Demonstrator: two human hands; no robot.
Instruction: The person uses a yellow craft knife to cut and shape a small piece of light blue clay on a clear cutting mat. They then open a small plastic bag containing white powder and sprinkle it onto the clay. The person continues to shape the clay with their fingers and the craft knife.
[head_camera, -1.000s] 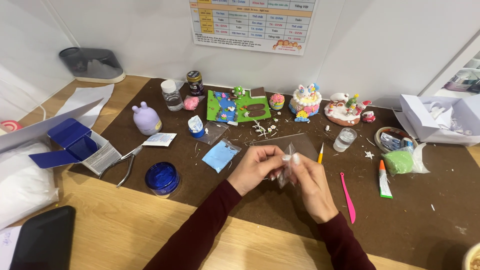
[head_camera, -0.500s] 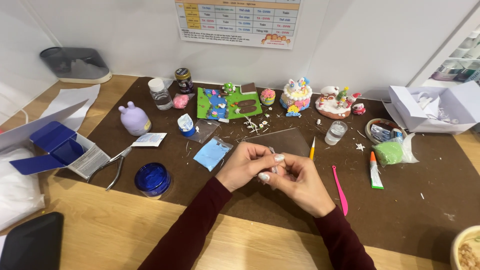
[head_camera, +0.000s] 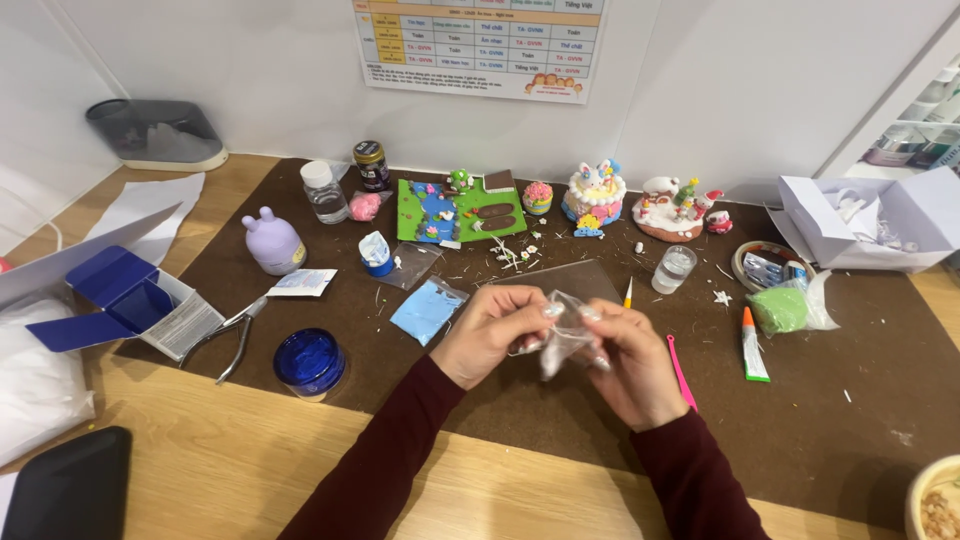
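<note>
Left hand (head_camera: 492, 335) and right hand (head_camera: 628, 365) both pinch a small clear plastic bag (head_camera: 565, 328), stretching it between fingertips. It is held raised above the bench (head_camera: 250, 470), close to view for fine handling.

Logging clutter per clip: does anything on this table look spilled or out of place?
Small white crumbs and flower bits lie scattered on the brown mat below the green clay board. Both hands, left and right, pinch a clear plastic bag. Nothing looks damaged.
</note>
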